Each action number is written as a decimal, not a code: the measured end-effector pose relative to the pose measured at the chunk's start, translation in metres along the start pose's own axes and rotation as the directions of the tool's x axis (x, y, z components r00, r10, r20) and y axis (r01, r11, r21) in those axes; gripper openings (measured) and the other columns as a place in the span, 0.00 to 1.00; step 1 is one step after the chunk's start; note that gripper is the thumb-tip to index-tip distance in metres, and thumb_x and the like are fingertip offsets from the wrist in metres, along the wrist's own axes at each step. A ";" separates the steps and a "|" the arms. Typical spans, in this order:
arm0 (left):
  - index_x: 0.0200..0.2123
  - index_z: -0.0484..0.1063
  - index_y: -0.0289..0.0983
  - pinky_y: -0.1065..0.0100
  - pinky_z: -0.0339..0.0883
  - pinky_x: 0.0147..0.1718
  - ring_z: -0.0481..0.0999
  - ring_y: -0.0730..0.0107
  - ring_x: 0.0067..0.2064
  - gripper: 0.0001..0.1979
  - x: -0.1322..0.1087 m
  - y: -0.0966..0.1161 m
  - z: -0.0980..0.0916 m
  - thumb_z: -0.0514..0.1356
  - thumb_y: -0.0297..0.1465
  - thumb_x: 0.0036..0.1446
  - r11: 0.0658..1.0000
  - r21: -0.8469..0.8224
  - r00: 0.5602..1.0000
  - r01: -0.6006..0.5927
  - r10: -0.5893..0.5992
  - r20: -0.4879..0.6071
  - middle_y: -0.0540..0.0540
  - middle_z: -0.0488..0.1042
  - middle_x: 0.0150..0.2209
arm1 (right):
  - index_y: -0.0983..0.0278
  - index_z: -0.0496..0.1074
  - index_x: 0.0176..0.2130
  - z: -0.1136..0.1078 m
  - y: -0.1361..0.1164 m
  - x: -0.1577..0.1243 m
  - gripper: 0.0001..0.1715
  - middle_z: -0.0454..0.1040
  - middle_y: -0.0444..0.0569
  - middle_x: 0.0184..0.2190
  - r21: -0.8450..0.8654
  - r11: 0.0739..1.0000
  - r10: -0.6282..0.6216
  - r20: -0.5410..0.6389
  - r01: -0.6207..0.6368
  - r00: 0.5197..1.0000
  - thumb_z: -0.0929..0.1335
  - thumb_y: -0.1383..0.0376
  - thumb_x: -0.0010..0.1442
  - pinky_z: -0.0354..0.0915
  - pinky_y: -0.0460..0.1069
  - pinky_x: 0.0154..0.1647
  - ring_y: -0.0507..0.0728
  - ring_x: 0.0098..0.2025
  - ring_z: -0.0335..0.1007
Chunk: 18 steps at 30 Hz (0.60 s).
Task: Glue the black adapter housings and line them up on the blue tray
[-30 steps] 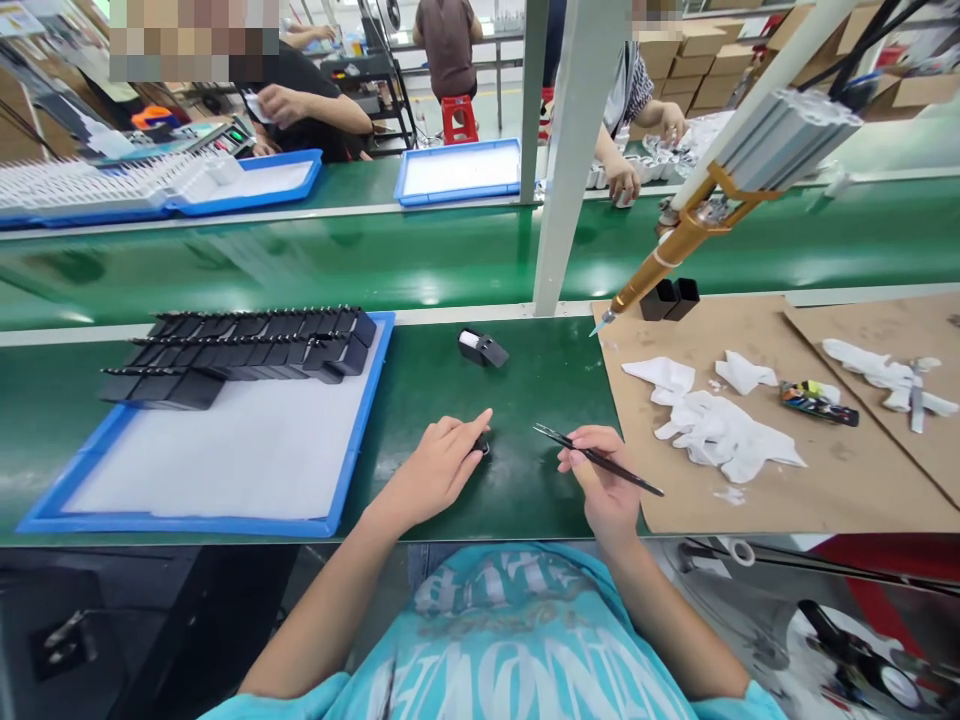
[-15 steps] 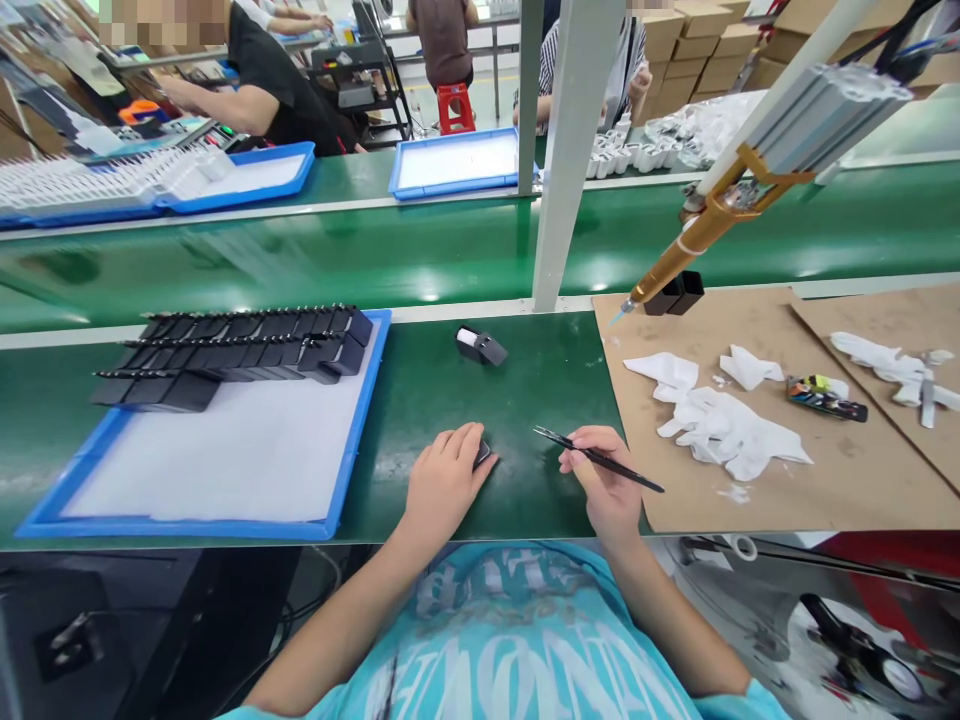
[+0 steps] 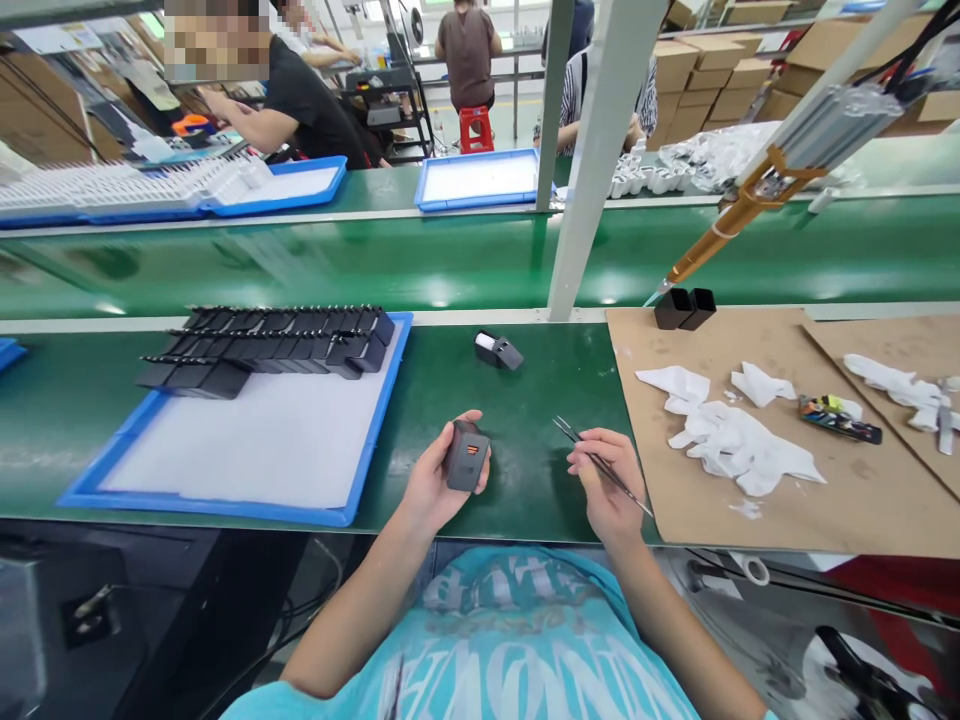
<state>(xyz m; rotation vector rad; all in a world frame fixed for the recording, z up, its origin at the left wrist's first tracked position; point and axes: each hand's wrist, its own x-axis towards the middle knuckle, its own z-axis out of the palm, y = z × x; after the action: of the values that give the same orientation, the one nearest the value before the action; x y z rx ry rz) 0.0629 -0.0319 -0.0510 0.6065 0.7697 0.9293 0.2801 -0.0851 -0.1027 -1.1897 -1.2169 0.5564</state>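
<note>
My left hand is closed around a small black plastic housing, its end face turned up toward me with orange-coloured strips showing in a slot. Between the fingers and thumb of my right hand is a pair of tweezers, the tips slightly apart and pointing up and left, touching nothing. Beyond my hands, another black housing with a white part lies on the green bench. To the left, rows of black housings stand at the back of a blue-rimmed tray lined with white.
A brown cardboard sheet on the right bears crumpled white wipes, a small circuit board and two black square tubes. A gold dispenser nozzle hangs above it. A white post rises behind the bench; co-workers sit beyond.
My left hand has turned over from palm down to palm up, lifting the black housing and exposing its end face. The tweezers have tilted more steeply. The whole view has shifted slightly.
</note>
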 end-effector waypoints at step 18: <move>0.50 0.62 0.43 0.69 0.72 0.19 0.78 0.67 0.27 0.17 -0.022 0.012 -0.034 0.55 0.45 0.64 0.951 0.073 0.945 -0.300 0.286 0.161 0.48 0.73 0.36 | 0.59 0.72 0.45 0.005 0.000 0.010 0.15 0.70 0.54 0.50 -0.336 0.894 -0.181 0.334 0.297 0.925 0.61 0.73 0.64 0.75 0.55 0.48 0.57 0.50 0.74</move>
<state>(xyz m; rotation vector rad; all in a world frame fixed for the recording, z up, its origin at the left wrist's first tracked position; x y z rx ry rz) 0.0215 -0.0406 -0.0554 0.8834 0.6014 1.1101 0.2786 -0.0744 -0.0987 -1.2793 -1.7653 0.3205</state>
